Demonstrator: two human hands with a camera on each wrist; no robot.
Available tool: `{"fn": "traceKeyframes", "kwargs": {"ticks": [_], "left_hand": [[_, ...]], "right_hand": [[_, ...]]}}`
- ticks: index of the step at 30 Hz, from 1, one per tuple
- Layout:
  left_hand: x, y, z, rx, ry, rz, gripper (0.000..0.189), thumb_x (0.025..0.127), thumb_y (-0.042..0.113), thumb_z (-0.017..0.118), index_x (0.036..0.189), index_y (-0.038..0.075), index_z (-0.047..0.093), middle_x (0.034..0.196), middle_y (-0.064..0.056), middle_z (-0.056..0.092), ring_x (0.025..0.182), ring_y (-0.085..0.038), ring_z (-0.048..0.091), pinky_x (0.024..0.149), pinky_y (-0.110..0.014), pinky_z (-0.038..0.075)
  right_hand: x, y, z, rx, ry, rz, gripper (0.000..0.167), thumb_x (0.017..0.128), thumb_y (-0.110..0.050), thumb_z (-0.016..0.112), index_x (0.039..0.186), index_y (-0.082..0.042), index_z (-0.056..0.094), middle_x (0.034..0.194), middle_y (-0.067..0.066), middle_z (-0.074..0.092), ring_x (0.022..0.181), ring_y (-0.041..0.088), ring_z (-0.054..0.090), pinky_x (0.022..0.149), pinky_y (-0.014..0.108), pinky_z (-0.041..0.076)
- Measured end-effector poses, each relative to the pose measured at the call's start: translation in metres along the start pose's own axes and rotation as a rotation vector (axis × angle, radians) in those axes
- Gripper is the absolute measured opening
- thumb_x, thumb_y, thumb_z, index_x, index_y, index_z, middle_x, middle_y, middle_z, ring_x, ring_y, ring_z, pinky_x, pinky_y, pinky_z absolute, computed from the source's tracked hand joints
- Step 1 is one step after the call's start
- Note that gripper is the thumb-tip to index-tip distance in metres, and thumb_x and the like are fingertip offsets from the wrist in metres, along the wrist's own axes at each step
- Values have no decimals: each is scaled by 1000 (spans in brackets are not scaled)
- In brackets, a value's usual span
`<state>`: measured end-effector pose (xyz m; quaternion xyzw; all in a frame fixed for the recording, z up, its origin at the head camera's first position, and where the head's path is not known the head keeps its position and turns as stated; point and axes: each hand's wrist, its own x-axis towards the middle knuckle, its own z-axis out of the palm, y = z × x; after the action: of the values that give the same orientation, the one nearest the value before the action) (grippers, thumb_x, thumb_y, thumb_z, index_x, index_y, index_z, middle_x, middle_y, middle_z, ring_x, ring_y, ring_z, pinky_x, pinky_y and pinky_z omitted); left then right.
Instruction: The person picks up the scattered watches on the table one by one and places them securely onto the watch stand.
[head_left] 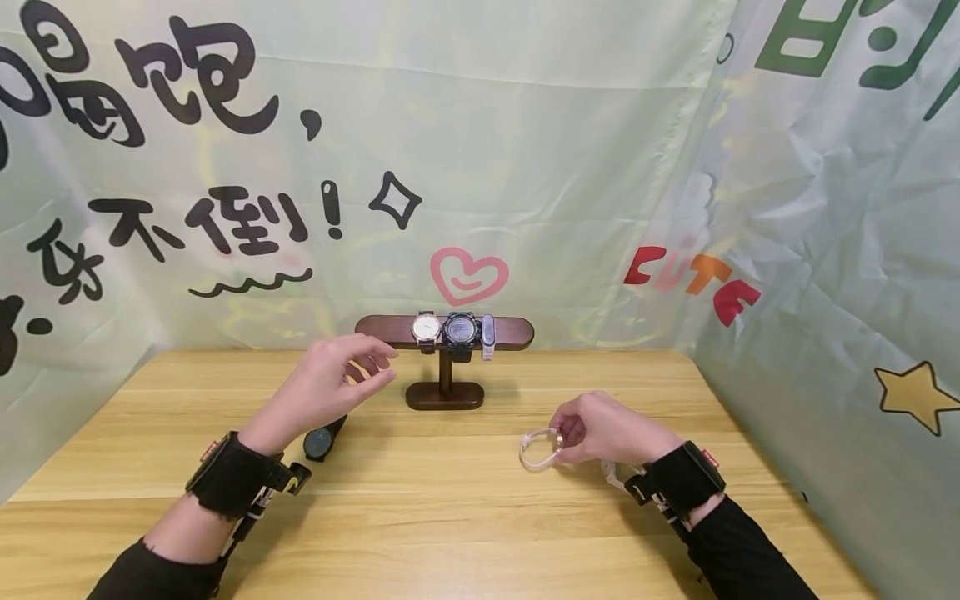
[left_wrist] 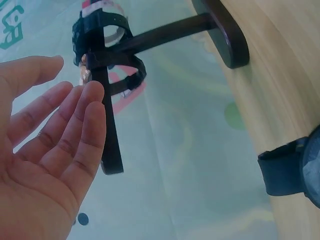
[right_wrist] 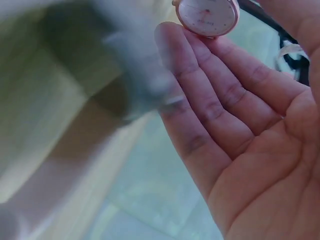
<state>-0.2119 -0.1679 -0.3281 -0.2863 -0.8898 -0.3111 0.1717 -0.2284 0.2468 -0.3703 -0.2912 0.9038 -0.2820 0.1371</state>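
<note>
My right hand (head_left: 609,431) pinches a wristwatch (head_left: 537,467) with a pale, looped strap above the table's right half. Its round white dial (right_wrist: 207,14) with a rose-gold rim shows at the fingertips in the right wrist view. My left hand (head_left: 337,382) hovers by the left end of a dark wooden watch stand (head_left: 516,332), fingers loosely bent and holding nothing. Across the stand's bar sit a watch with a white dial (head_left: 427,327), a chunky black watch (head_left: 461,329) and a pale slim band (head_left: 488,332).
A black watch (head_left: 319,443) lies on the wooden table (head_left: 420,517) below my left hand. Partly hidden under my right wrist is another pale-strapped watch (head_left: 611,475). A printed cloth (head_left: 570,167) hangs behind the table and along its right side.
</note>
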Motion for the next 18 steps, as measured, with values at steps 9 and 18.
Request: {"fn": "traceKeyframes", "kwargs": {"ticks": [9,18], "left_hand": [[-1,20,9,-30,-46,67,13,97,12,80,110,14,79,92,6,77,82,-5,70,71,-24,64],[-3,40,26,-34,-117,148,10,99,16,79,107,12,79,93,4,79,83,-5,73,71,-21,64]], "right_hand": [[3,-36,-2,-129,40,-111,26,86,-13,87,108,-4,77,89,-10,74,82,3,69,80,33,66],[11,-79,2,-199,135,-251,21,88,-16,85,107,-12,77,92,-12,73,85,6,70,77,20,62]]}}
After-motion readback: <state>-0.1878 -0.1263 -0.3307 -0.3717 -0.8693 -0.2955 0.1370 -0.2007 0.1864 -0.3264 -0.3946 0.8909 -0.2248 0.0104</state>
